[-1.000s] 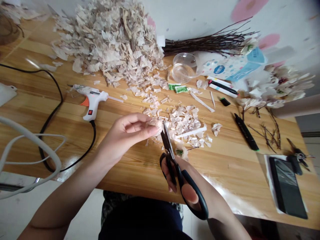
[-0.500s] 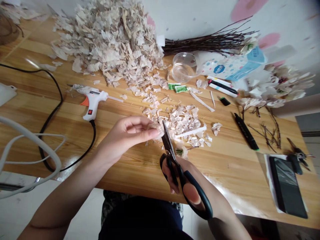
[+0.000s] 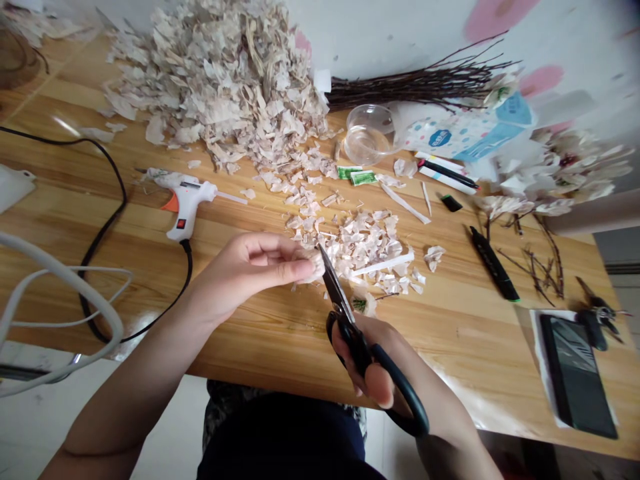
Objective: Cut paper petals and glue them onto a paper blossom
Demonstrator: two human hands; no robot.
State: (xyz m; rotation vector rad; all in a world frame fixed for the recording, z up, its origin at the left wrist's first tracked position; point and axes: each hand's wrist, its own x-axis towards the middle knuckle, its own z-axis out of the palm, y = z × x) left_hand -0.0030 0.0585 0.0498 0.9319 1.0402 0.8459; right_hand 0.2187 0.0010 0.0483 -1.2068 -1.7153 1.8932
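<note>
Left hand [image 3: 245, 270] pinches paper scrap [image 3: 311, 268]; right hand [image 3: 365, 363] holds scissors [image 3: 336, 297]

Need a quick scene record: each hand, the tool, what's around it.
left hand: left hand pinches a papery piece between thumb and fingers
right hand: right hand grips black-handled scissors
scissors: blades point up and left, tips right beside the papery piece
nearest: loose papery scraps just beyond the hands
also on wooden table: large scrap heap, white glue gun, bundle of bare twigs, clear plastic bowl, black marker
</note>
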